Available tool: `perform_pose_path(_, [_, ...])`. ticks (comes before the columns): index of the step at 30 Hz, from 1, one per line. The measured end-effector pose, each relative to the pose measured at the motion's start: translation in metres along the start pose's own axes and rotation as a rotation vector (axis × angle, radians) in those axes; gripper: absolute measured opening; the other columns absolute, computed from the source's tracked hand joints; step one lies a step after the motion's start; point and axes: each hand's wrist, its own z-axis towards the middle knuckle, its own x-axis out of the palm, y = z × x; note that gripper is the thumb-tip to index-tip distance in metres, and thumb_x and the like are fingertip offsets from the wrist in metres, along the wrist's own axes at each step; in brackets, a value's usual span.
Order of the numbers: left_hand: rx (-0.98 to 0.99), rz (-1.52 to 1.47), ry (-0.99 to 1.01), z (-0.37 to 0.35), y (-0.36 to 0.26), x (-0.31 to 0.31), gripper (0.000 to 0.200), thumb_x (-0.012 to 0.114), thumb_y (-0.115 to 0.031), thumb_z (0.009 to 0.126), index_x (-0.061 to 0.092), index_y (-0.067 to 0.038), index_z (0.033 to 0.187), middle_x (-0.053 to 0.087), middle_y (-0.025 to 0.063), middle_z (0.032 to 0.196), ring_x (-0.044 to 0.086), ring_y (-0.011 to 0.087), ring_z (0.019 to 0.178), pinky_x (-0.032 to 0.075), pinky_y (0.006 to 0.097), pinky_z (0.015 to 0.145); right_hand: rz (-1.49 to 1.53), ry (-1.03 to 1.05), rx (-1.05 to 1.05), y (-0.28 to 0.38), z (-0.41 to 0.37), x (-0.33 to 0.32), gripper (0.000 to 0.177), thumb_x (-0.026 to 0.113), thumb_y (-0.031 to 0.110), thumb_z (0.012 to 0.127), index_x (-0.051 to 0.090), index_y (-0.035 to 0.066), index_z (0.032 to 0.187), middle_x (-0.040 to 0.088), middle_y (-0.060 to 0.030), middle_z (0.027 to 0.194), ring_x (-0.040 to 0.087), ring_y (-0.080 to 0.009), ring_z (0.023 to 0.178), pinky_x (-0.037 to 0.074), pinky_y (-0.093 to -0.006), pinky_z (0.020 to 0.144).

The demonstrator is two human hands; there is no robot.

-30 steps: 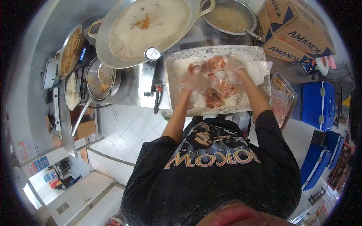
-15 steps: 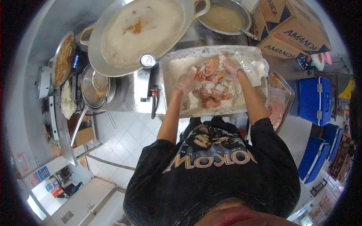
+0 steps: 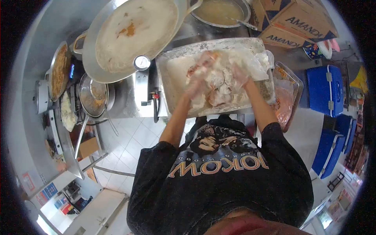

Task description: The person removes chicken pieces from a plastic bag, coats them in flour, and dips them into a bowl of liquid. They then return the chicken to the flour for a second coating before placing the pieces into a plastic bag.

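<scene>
Both of my hands wear clear plastic gloves and work inside a large rectangular tray (image 3: 166, 96) of white flour. My left hand (image 3: 196, 86) is at the left of several pieces of raw meat (image 3: 219, 80), its fingers smeared by motion. A reddish piece of meat (image 3: 205, 60) shows blurred just beyond those fingers. At the right of the pile, my right hand (image 3: 239, 75) has its fingers stretched out beside the floured meat. White flour coats much of the pile. A clear plastic bag (image 3: 252, 66) lies at the tray's far right corner.
A big pan of pale bubbling liquid (image 3: 135, 35) with a dial thermometer (image 3: 141, 62) stands left of the tray. Behind is a metal bowl of liquid (image 3: 219, 11). Cardboard boxes (image 3: 293, 19), another tray (image 3: 295, 94) and a blue cooler (image 3: 325, 90) are right. A strainer (image 3: 94, 94) sits left.
The meat pile has shifted and carries more white flour on top. My left hand has moved a little with the meat. The whole view has shifted slightly.
</scene>
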Motion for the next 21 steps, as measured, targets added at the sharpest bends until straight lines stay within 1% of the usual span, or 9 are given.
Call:
perform_pose_path(1, [-0.011, -0.186, 0.022, -0.006, -0.004, -0.006, 0.081, 0.047, -0.064, 0.086, 0.029, -0.008, 0.142, 0.041, 0.0121, 0.138, 0.040, 0.0315, 0.124, 0.037, 0.0441, 0.100, 0.551, 0.041, 0.098, -0.005, -0.002, -0.008, 0.058, 0.037, 0.046, 0.096, 0.040, 0.005, 0.137, 0.047, -0.0137, 0.135, 0.043, -0.0243, 0.121, 0.033, -0.0345, 0.103])
perform_pose_path(3, [-0.098, 0.346, -0.034, 0.000, 0.028, -0.058, 0.075, 0.044, -0.060, 0.089, 0.031, -0.008, 0.141, 0.041, 0.0120, 0.137, 0.043, 0.0298, 0.121, 0.038, 0.0426, 0.099, -0.007, 0.116, 0.199, -0.018, 0.002, -0.021, 0.055, 0.037, 0.043, 0.096, 0.041, 0.006, 0.136, 0.047, -0.0137, 0.134, 0.044, -0.0238, 0.120, 0.033, -0.0341, 0.103])
perform_pose_path(5, [-0.150, 0.613, -0.043, 0.020, 0.066, -0.083, 0.071, 0.042, -0.059, 0.091, 0.033, -0.007, 0.140, 0.042, 0.0123, 0.137, 0.045, 0.0288, 0.119, 0.038, 0.0418, 0.098, -0.553, 0.166, 0.189, -0.024, -0.005, -0.019, 0.054, 0.038, 0.042, 0.096, 0.041, 0.006, 0.136, 0.046, -0.0140, 0.135, 0.043, -0.0238, 0.121, 0.033, -0.0341, 0.104])
perform_pose_path(7, [-0.198, 0.622, 0.009, 0.046, 0.107, -0.080, 0.070, 0.040, -0.058, 0.092, 0.035, -0.007, 0.139, 0.042, 0.0129, 0.137, 0.045, 0.0284, 0.119, 0.037, 0.0418, 0.098, -0.726, 0.183, 0.237, -0.037, -0.021, -0.005, 0.053, 0.039, 0.040, 0.095, 0.041, 0.006, 0.136, 0.045, -0.0143, 0.135, 0.042, -0.0239, 0.123, 0.032, -0.0341, 0.104])
perform_pose_path(11, [-0.287, 0.565, 0.090, 0.055, 0.160, -0.051, 0.068, 0.036, -0.057, 0.093, 0.039, -0.005, 0.137, 0.043, 0.0146, 0.136, 0.045, 0.0276, 0.119, 0.036, 0.0412, 0.099, -0.651, 0.130, 0.279, -0.077, -0.025, 0.017, 0.051, 0.040, 0.038, 0.095, 0.041, 0.007, 0.136, 0.043, -0.0150, 0.137, 0.040, -0.0241, 0.125, 0.031, -0.0340, 0.105])
perform_pose_path(16, [-0.113, 0.763, -0.114, 0.000, 0.015, 0.012, 0.068, 0.032, -0.058, 0.093, 0.045, -0.006, 0.135, 0.043, 0.0181, 0.138, 0.042, 0.0281, 0.126, 0.034, 0.0377, 0.102, -0.265, 0.060, 0.163, -0.021, -0.035, -0.014, 0.050, 0.042, 0.034, 0.094, 0.041, 0.008, 0.136, 0.041, -0.0158, 0.139, 0.037, -0.0243, 0.128, 0.029, -0.0339, 0.107])
perform_pose_path(17, [-0.136, 0.678, -0.124, 0.010, 0.040, -0.019, 0.071, 0.028, -0.060, 0.092, 0.058, -0.002, 0.119, 0.057, 0.0202, 0.123, 0.056, 0.0346, 0.110, 0.043, 0.0437, 0.090, -0.234, 0.076, 0.138, 0.002, -0.043, -0.023, 0.049, 0.043, 0.033, 0.094, 0.041, 0.008, 0.136, 0.040, -0.0160, 0.140, 0.037, -0.0243, 0.129, 0.029, -0.0339, 0.107])
perform_pose_path(20, [-0.266, 1.409, -0.230, 0.018, 0.058, -0.081, 0.069, 0.029, -0.055, 0.093, 0.055, 0.001, 0.121, 0.056, 0.0215, 0.123, 0.056, 0.0377, 0.108, 0.044, 0.0430, 0.089, -0.610, 0.138, 0.064, 0.054, -0.038, -0.041, 0.049, 0.044, 0.031, 0.093, 0.041, 0.008, 0.136, 0.039, -0.0165, 0.141, 0.036, -0.0244, 0.130, 0.028, -0.0338, 0.108])
perform_pose_path(21, [-0.232, 1.411, -0.395, 0.019, 0.071, -0.088, 0.067, 0.028, -0.054, 0.093, 0.054, 0.001, 0.123, 0.056, 0.0221, 0.123, 0.057, 0.0385, 0.107, 0.044, 0.0431, 0.089, -0.800, 0.159, 0.058, 0.051, -0.022, -0.038, 0.048, 0.044, 0.031, 0.093, 0.041, 0.009, 0.136, 0.038, -0.0166, 0.141, 0.035, -0.0245, 0.131, 0.028, -0.0338, 0.108])
